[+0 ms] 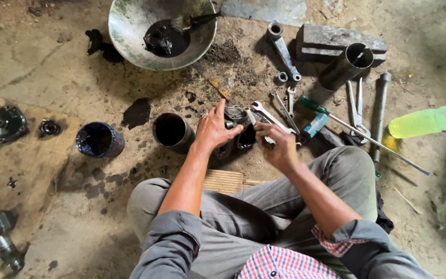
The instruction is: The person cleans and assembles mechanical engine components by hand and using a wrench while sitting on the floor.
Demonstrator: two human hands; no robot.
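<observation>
1. Overhead, a person sits on a dirty concrete floor (pixel 52 77) with knees bent, both forearms reaching forward over a black, oily engine part (pixel 236 135) that rests on the ground just in front of the legs.
2. A wide metal basin (pixel 130 31) sits at the top, well beyond the hands; it holds a pool of black oil with small dark parts and a brush (pixel 194 20) resting in it.
3. A green plastic bottle (pixel 429 121) lies at the right edge, with yellow-green liquid inside.
4. A hollow metal cylinder sleeve (pixel 347 64) lies on its side beside a grey block, apparently empty.
5. Two open cans stand left of the hands: a blue can (pixel 99 139) and a dark can (pixel 171 129), both black inside; whether that is oil or shadow is unclear.
6. The left hand (pixel 213 129) is clamped over the top of the engine part, thumb alongside.
7. The right hand (pixel 280 144) is curled shut on a spanner (pixel 267 114) set against the part.
8. A green-handled screwdriver (pixel 357 132), pliers and more spanners lie to the right.
9. Risk, as a judgement: oily fingers may let the spanner slip, or an elbow could tip the dark can beside the left wrist.
</observation>
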